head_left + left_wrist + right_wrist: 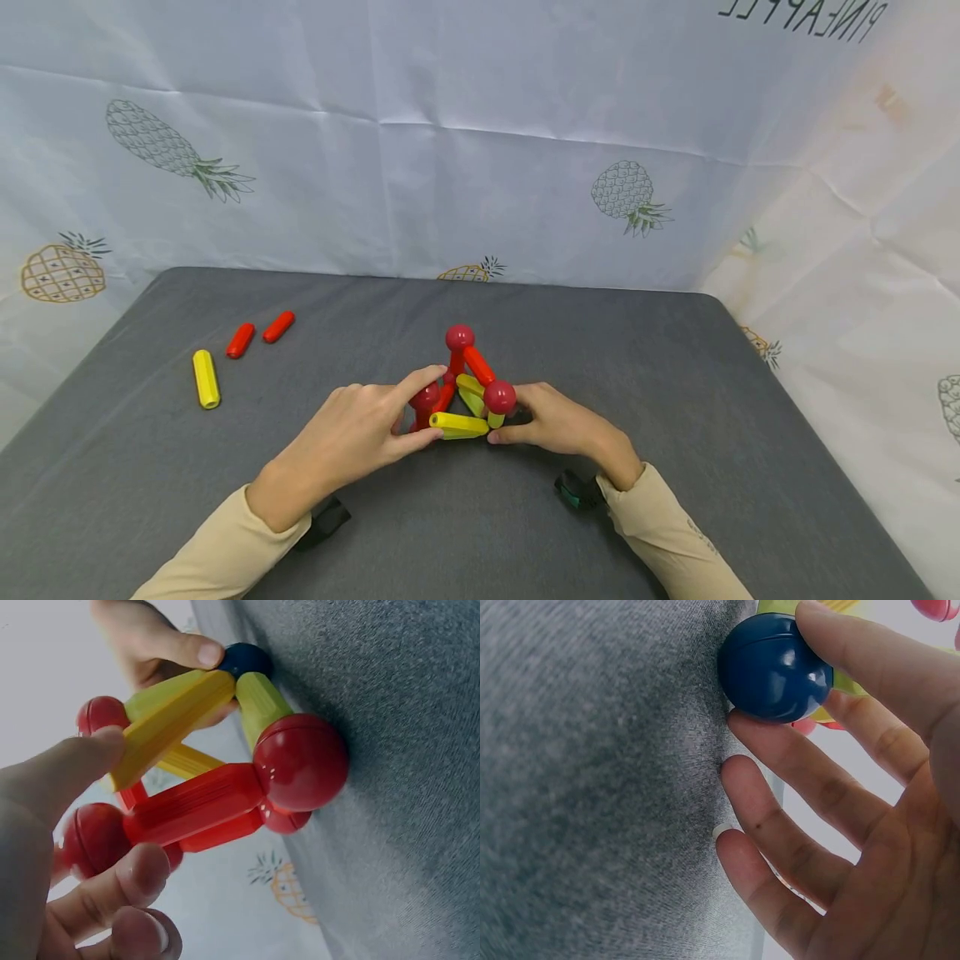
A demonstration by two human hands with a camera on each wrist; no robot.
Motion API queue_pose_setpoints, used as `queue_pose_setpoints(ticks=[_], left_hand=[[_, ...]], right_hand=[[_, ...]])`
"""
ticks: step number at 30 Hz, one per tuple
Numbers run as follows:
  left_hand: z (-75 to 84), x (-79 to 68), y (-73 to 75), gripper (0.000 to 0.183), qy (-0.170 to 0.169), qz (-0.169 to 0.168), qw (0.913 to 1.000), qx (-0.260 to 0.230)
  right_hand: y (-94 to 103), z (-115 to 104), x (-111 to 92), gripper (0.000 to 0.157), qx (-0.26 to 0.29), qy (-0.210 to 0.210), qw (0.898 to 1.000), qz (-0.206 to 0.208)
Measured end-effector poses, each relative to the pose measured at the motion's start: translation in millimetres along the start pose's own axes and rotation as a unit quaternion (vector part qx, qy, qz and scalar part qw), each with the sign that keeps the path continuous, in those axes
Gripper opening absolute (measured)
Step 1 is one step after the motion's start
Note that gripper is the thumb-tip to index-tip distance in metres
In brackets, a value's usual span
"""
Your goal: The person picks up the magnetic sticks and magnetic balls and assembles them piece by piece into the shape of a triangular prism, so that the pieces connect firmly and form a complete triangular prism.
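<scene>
A frame of magnetic building sticks and balls stands between both hands, with red sticks, yellow-green sticks and red balls. My left hand grips its left side. The left thumb presses the free end of a yellow stick, while the fingers reach around an upper red ball. That stick's other end meets a blue ball low on the right side. My right hand pinches this blue ball between thumb and fingers; its other fingertips lie by the cloth.
On the left of the grey-covered table lie a loose yellow stick and two red sticks, one nearer and one farther. A white pineapple-print curtain hangs behind the table.
</scene>
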State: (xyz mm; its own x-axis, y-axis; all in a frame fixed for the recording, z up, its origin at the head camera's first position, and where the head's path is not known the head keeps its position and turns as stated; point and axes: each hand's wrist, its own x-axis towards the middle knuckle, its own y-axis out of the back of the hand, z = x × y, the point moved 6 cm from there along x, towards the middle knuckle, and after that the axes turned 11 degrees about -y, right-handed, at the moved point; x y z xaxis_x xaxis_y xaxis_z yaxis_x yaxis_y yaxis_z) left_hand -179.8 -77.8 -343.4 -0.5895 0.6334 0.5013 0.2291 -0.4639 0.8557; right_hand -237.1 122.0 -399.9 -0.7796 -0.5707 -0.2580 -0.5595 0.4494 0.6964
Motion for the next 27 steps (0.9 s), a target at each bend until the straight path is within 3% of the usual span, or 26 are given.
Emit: queue_pose_setpoints(ticks=[5, 10, 22, 27], left_hand=[[0.1, 0.6, 1.0, 0.048, -0.021, 0.046, 0.9984, 0.026], [-0.4, 0.9, 0.9, 0.044, -0.027, 0.066, 0.9969, 0.033], [-4.0, -0.1, 2.1, 0.044, -0.029, 0.061, 0.9977, 0.009], [-7.9, -1.0, 3.8, 0.049, -0.019, 0.042, 0.9989, 0.001]], right_hand=[[0.1, -0.9, -0.4, 0.025, -0.001, 0.0, 1.0, 0.0], [0.2, -1.6, -0.3, 0.025, -0.005, 0.002, 1.0, 0.0], [-0.1, -2.4, 0.0, 0.024, -0.011, 0.009, 1.0, 0.002], [-0.2, -2.1, 0.4, 0.024, -0.01, 0.005, 1.0, 0.001]])
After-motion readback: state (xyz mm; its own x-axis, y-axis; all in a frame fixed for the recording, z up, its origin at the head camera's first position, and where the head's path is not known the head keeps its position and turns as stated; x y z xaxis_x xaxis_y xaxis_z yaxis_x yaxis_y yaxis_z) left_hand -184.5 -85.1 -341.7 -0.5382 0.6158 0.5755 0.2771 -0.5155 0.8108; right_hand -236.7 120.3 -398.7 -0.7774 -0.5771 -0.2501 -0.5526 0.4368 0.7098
